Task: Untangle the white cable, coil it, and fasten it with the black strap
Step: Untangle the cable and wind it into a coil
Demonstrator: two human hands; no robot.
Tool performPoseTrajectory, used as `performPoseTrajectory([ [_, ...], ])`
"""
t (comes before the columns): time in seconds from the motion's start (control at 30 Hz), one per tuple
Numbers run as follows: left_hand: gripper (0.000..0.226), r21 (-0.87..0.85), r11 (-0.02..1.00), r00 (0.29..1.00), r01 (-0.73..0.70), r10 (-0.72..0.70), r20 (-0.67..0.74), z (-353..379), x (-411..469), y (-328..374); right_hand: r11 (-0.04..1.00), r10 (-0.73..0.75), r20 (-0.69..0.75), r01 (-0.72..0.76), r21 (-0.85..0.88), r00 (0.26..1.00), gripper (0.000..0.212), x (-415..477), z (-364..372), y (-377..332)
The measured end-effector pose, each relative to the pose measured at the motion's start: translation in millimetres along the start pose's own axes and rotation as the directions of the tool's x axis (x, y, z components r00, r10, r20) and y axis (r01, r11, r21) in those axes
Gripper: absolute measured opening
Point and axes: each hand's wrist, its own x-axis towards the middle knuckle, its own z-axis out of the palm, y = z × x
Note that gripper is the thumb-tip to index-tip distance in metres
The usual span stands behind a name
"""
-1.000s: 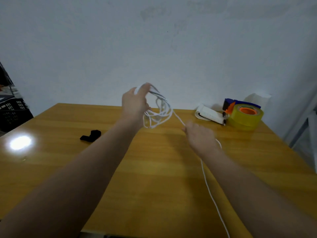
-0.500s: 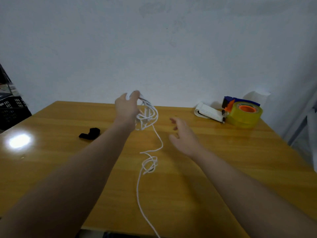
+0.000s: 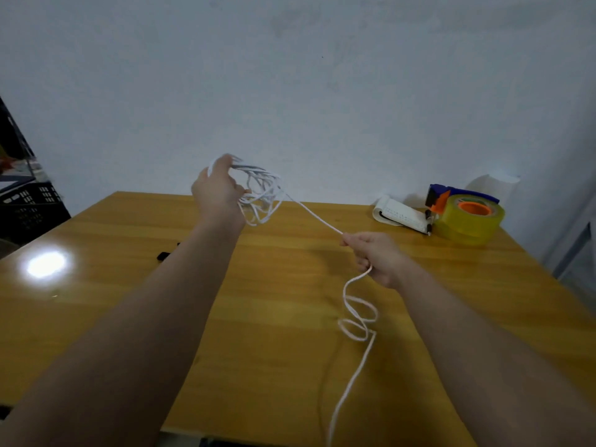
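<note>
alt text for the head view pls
A person's left hand holds loops of white cable above a table while the right hand pinches a taut strand; the slack trails to the near edge. A black strap lies by the left forearm.

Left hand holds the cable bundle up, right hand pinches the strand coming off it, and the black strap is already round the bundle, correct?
No. The head view shows the black strap lying on the table, half hidden behind the left forearm, not round the bundle. The rest holds: the left hand holds the white cable bundle up and the right hand pinches its strand.
</note>
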Motion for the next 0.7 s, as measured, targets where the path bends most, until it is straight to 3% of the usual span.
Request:
performPoseTrajectory([
  [0.07,0.012,0.008,1.000,0.999,0.017,-0.016,-0.049,-0.9,0.9,1.6,0.976,0.080,-0.008,-0.077,0.206,0.997,0.016,0.9,-6.4,-2.9],
  [0.17,0.043,0.071,0.997,0.998,-0.022,0.026,-0.061,1.4,-1.5,-5.3,0.926,0.116,-0.064,-0.085,0.368,0.991,0.016,1.9,-4.9,-9.2],
  [0.23,0.041,0.143,0.988,0.997,-0.060,0.067,-0.042,4.8,-6.2,-11.5,0.915,0.154,-0.109,-0.100,0.390,0.982,0.017,2.9,-3.7,-12.4],
  [0.33,0.027,0.193,0.976,0.995,-0.096,0.093,0.023,9.1,-14.5,-15.8,0.970,0.150,-0.215,-0.101,0.223,0.965,0.018,1.7,-2.9,-15.9],
  [0.4,0.019,0.216,0.971,0.993,-0.106,0.091,0.076,11.3,-18.9,-18.3,0.985,-0.019,-0.367,-0.045,-0.166,0.930,0.012,-2.3,0.5,-17.8],
  [0.43,0.013,0.231,0.967,0.991,-0.105,0.084,0.100,12.9,-22.0,-19.6,0.908,-0.172,-0.393,-0.009,-0.419,0.903,0.013,-5.5,2.9,-18.3],
  [0.47,0.014,0.242,0.964,0.990,-0.108,0.082,0.117,14.6,-25.1,-20.6,0.742,-0.332,-0.337,0.023,-0.670,0.881,0.016,-10.4,6.4,-19.0],
  [0.53,0.021,0.254,0.958,0.987,-0.131,0.102,0.124,18.1,-27.7,-22.6,0.253,-0.508,-0.027,0.120,-0.960,0.861,0.021,-18.9,17.5,-20.8],
  [0.6,0.024,0.285,0.945,0.985,-0.158,0.130,0.115,20.0,-26.3,-25.2,-0.075,-0.551,0.310,0.324,-0.943,0.775,0.019,-27.1,30.7,-26.0],
  [0.63,0.024,0.309,0.936,0.983,-0.170,0.140,0.115,20.4,-25.2,-27.0,-0.174,-0.565,0.441,0.422,-0.890,0.697,0.013,-30.1,35.6,-29.3],
  [0.7,0.024,0.382,0.905,0.980,-0.184,0.139,0.142,21.0,-24.1,-32.0,-0.277,-0.602,0.600,0.567,-0.776,0.527,0.011,-34.4,41.2,-38.0],
])
